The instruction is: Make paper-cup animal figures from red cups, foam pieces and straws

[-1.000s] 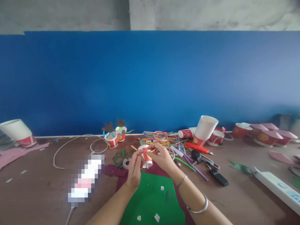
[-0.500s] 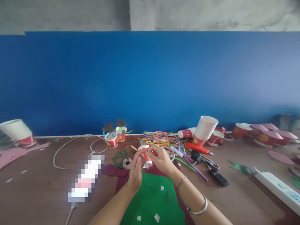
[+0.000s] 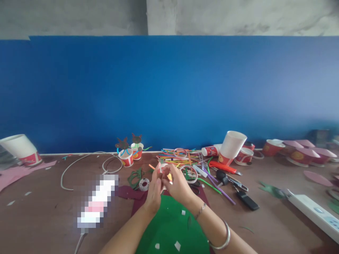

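Paper cup [image 3: 170, 177] we're holding in left hand [image 3: 153, 194]; right hand [image 3: 180, 184] working against it, grip unclear; best pressing lightly, avoiding dents.

Soft, muted light leaves the table [image 3: 39, 218] rather dim; the blue board [image 3: 169, 95] pales toward the right, so light perhaps enters there. Coarse pixels cover a bright patch [image 3: 96, 201]. Near the right edge, pink-topped cups [image 3: 303, 155] look smeared and stretched.
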The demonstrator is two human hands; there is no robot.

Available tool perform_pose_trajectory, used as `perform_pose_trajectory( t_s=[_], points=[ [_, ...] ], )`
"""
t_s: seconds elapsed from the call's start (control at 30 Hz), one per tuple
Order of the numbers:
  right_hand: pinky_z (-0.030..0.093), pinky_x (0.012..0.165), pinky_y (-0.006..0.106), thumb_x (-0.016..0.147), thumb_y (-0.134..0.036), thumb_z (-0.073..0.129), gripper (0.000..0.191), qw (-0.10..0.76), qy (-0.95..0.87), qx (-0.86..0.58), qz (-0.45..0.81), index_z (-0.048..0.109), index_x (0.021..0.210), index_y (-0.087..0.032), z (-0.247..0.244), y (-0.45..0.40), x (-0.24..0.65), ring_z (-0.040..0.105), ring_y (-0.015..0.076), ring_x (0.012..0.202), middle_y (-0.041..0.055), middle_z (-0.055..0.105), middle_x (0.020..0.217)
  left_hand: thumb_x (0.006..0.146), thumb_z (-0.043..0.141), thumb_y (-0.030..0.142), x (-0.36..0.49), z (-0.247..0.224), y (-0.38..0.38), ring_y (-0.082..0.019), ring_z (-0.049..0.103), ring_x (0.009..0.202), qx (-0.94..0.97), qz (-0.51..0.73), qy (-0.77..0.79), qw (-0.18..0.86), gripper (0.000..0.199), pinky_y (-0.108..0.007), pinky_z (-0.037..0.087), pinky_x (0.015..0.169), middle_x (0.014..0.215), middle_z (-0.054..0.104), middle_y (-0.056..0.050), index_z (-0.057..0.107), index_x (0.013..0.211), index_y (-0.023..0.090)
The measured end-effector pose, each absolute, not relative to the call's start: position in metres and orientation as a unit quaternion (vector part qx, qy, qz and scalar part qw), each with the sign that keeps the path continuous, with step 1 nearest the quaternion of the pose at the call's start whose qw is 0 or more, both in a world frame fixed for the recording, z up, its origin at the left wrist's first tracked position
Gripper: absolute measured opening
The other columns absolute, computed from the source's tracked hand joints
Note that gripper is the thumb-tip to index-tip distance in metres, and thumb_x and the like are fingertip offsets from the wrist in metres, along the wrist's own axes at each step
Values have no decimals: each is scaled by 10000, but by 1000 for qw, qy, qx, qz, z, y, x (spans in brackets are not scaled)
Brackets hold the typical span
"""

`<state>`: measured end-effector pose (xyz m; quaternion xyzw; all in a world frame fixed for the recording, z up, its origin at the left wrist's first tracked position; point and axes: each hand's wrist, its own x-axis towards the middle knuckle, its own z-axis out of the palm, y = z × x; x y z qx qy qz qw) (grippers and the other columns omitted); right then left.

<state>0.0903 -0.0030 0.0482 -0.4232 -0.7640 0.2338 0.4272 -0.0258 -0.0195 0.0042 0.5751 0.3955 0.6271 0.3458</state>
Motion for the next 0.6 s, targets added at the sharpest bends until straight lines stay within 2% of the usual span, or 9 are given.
perform_pose_trajectory(
  t_s=[0.1,0.2,0.27,0.37,0.5,0.6],
  points=[
    [421,722,291,712,-109,515,297,448,-726,-428,298,446,982,-210,53,4,98,581,159,754,-12,621,762,885,420,364,-28,7,-17,-180,572,867,606,617,416,280,357,-315,465,757,1018,598,-98,497,1188,191],
    [428,685,270,719,-129,528,291,441,-721,-419,333,429,979,-212,58,7,105,584,145,719,-23,613,744,828,516,284,-32,8,-13,-202,542,898,644,596,453,158,145,-341,437,798,938,590,-77,601,892,185],
    [430,687,269,717,-129,532,292,433,-725,-418,335,434,979,-211,61,8,106,582,142,720,-21,612,751,815,527,258,-34,8,-11,-209,528,907,665,580,457,112,110,-349,427,804,895,584,-68,605,781,189],
    [432,698,271,734,-158,536,235,443,-718,-427,327,469,955,-202,64,7,107,577,145,757,-2,608,804,808,533,252,-35,7,-9,-206,524,889,662,581,465,92,118,-348,424,797,871,581,-63,613,746,191],
    [419,717,270,771,-215,533,36,432,-734,-430,300,550,765,-184,66,9,109,550,153,797,16,595,816,799,538,262,-36,6,-5,-201,524,861,619,603,496,89,137,-340,429,775,849,585,-58,621,715,192],
    [406,681,253,769,-214,534,118,400,-755,-426,299,566,663,-174,63,10,108,531,145,748,12,589,758,795,541,269,-37,6,-4,-197,521,856,601,613,504,97,152,-338,431,771,838,585,-55,626,694,192]
  ],
)
